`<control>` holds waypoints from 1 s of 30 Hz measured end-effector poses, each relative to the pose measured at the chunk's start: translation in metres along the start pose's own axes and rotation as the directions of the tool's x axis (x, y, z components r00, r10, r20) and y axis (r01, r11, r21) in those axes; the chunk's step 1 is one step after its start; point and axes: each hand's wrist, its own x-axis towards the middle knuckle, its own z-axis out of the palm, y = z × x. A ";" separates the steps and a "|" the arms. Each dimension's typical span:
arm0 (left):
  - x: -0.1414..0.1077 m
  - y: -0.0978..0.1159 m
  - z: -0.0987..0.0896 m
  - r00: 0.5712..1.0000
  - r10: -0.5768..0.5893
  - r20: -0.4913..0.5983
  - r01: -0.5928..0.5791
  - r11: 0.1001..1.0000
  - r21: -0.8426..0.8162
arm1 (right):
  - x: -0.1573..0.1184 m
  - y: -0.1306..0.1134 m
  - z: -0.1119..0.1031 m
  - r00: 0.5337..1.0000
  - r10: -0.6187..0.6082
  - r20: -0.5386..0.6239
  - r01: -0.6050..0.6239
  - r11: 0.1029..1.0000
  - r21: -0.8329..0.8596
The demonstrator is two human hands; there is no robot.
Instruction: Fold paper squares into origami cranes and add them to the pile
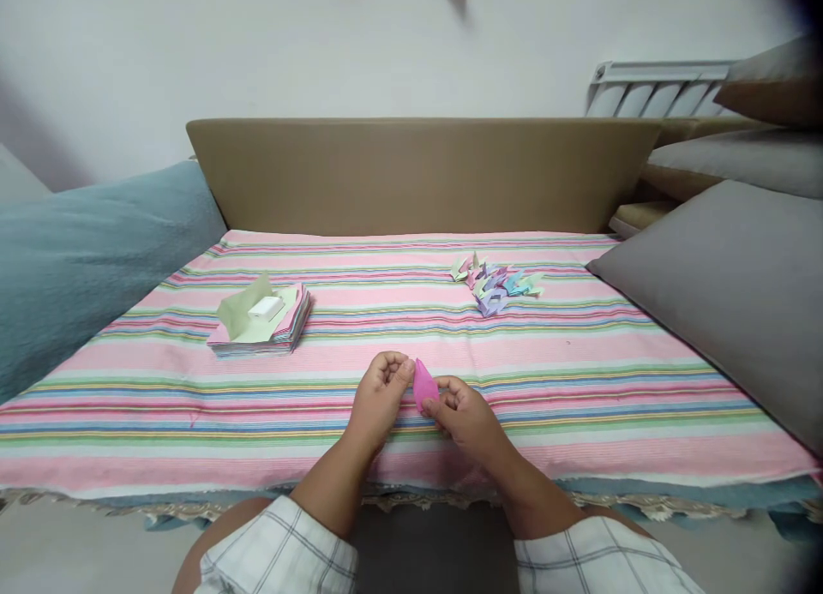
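A small piece of folded pink paper (425, 387), pointed at its top end, is held up between both hands over the striped cloth. My left hand (381, 399) is closed, with thumb and forefinger pinched at the paper's upper tip. Lower down, my right hand (464, 414) grips the paper's right side and bottom between thumb and fingers. Some of the fingers curl out of sight behind the paper and the palms.
On the left lies a stack of coloured paper (257, 347) with a small white block (266, 309) on top. Several folded paper shapes (494, 285) sit in a pile farther back, right of centre. Grey cushions (726, 294) border the right side, a blue cover (103, 260) the left.
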 end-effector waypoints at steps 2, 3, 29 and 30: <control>-0.001 0.003 -0.003 0.995 0.103 -0.005 -0.100 0.973 0.207 | 0.004 0.004 -0.003 0.998 0.020 -0.061 -0.024 0.997 -0.067; -0.002 0.004 -0.004 0.991 0.133 0.024 -0.134 0.939 0.316 | 0.006 0.006 -0.004 0.996 0.027 -0.082 -0.035 0.994 -0.106; -0.033 -0.020 0.002 0.737 0.047 0.674 -0.668 0.203 0.716 | 0.006 -0.011 -0.047 0.876 -0.380 0.296 0.477 0.606 -0.637; -0.035 -0.021 0.001 0.732 0.060 0.679 -0.677 0.179 0.714 | 0.007 -0.009 -0.048 0.866 -0.373 0.333 0.499 0.613 -0.612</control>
